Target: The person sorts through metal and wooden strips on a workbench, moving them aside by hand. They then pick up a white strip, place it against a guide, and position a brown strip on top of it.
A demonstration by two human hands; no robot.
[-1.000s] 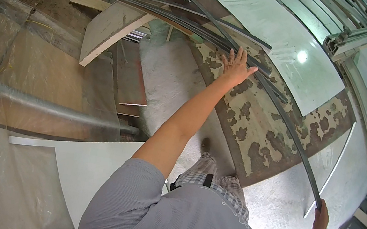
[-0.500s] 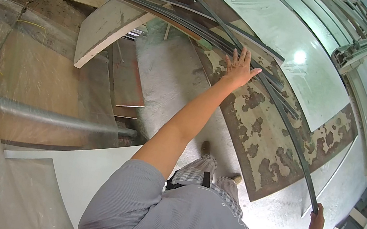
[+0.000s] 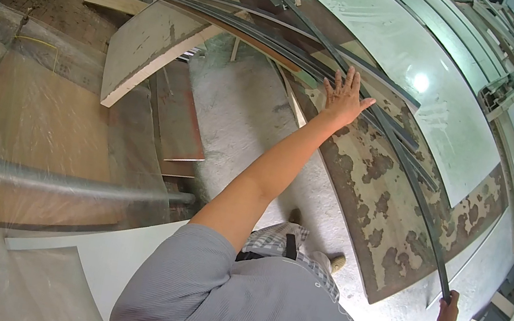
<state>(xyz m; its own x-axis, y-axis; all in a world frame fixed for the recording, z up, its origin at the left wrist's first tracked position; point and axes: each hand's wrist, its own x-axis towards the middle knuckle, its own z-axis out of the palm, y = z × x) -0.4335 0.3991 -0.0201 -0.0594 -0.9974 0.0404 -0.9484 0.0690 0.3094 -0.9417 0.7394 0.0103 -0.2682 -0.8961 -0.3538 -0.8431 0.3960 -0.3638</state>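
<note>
The step in hand looks to be guiding a long dark strip [image 3: 418, 190] that runs slantwise over the worktop [image 3: 380, 278] and past its right edge, where the right hand [image 3: 447, 316] is closed round the strip's end. Over the worktop, the left hand [image 3: 346, 100] is spread wide, palm down above the strip, its contact hidden. Any shift of the strip would call for both hands working together, clear of the loose strips [image 3: 259, 29] reaching over the worktop's left edge.

head view | text: none legible | labels, brands: none legible | numbers, signs: none legible
</note>
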